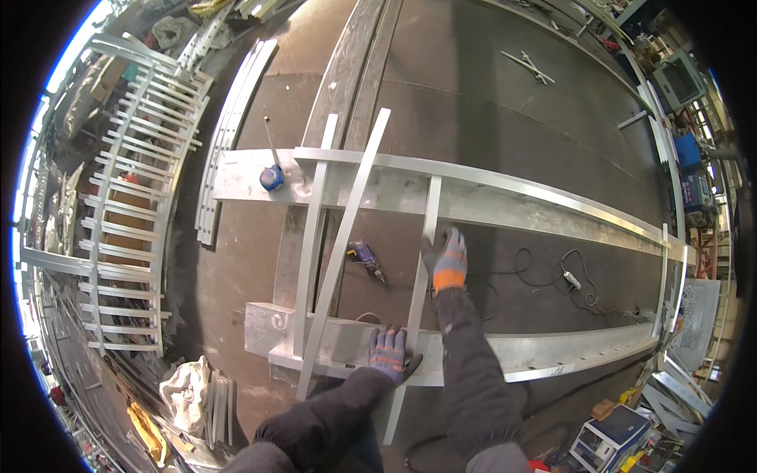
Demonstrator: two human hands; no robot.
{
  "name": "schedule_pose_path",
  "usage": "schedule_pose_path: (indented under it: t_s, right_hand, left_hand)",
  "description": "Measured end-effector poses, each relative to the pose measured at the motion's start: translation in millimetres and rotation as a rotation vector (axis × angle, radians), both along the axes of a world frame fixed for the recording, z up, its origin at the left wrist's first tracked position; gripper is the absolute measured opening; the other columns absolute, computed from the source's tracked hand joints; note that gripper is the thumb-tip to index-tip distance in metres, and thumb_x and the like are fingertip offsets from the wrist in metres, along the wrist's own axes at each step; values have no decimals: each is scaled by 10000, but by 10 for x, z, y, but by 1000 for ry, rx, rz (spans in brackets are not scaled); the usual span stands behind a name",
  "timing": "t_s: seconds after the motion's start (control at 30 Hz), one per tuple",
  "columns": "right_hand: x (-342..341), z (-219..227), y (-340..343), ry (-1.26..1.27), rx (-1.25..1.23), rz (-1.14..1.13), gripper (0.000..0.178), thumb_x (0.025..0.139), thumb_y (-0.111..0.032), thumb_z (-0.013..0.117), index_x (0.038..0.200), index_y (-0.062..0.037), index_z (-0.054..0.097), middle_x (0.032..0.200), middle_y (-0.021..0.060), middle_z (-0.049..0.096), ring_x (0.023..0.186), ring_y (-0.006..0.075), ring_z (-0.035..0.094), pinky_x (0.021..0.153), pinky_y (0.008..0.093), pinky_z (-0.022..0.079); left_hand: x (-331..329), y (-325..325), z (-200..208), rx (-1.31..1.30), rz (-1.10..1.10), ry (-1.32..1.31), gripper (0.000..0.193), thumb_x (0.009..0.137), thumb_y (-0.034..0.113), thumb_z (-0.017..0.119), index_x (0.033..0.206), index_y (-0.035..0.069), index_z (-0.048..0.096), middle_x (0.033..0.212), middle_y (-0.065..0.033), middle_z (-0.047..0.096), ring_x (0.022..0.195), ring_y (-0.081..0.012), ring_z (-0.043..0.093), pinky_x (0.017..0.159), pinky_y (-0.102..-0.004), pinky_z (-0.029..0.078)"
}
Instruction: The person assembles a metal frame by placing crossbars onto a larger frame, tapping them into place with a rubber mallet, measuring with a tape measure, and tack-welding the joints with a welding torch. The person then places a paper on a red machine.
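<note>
My left hand (387,353), in a grey and orange glove, lies flat on the near metal beam (505,352), its thumb pointing toward a crosswise aluminium bar (420,296). My right hand (449,258), gloved alike with an orange cuff, is over that same bar farther up. Its fingers are stretched out and its thumb is apart, across the bar. The bar runs from the far rail (512,183) past the near beam toward me. To the left, a slanted loose bar (344,244) and another crosswise bar (313,236) span both beams.
A blue tape measure (271,178) sits on the far beam (236,175). On the floor between the beams lie a power drill (365,257) and a cable with a white connector (572,279). A slatted metal frame (130,213) stands left; a blue-white machine (609,441) is at lower right.
</note>
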State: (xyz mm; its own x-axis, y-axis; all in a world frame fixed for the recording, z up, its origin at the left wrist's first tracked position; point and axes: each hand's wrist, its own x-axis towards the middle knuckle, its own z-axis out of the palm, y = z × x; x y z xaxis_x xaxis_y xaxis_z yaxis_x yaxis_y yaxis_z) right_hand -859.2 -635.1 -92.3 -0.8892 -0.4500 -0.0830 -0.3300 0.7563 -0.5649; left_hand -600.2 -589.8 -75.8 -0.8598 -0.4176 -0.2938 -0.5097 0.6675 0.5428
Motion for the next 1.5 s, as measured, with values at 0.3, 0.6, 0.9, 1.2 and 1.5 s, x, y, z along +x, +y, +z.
schedule_pose_path:
  t_s: [0.3,0.6,0.9,1.2,1.5]
  right_hand:
    - [-447,-211,-797,230,98,3,513,798,-401,776,1151,-49,654,1249,185,577,1130,391,577,941,474,512]
    - [-516,-306,-784,142,-3,-5,524,803,-350,753,1167,2,619,1179,196,608,1106,395,582,941,472,502]
    - [-527,-399,-796,259,-10,11,527,792,-348,763,1164,-1,625,1214,196,596,1105,395,585,942,468,504]
    - [-522,-340,-813,256,8,14,508,795,-343,756,1163,-11,647,1179,206,617,1105,395,593,955,460,507]
    - [-515,-293,-788,226,43,25,548,816,-374,745,1207,-5,636,1229,222,607,1147,407,583,989,460,494]
  left_hand:
    - [14,13,-82,66,60,78,734,897,411,646,1378,-104,442,1431,-272,416,1377,-451,364,1162,-606,247]
    - [0,1,-85,16,63,132,743,832,377,705,1362,-83,462,1393,-248,442,1315,-447,405,1126,-607,289]
    - [-2,1,-88,2,60,131,733,828,376,702,1359,-73,469,1385,-239,443,1325,-440,400,1126,-603,291]
    - [-17,-1,-43,33,72,106,696,869,368,670,1365,-81,481,1397,-238,465,1351,-424,404,1150,-599,264]
    - [-27,5,-68,2,59,112,737,812,352,711,1356,-80,463,1384,-242,441,1323,-442,401,1117,-607,294]
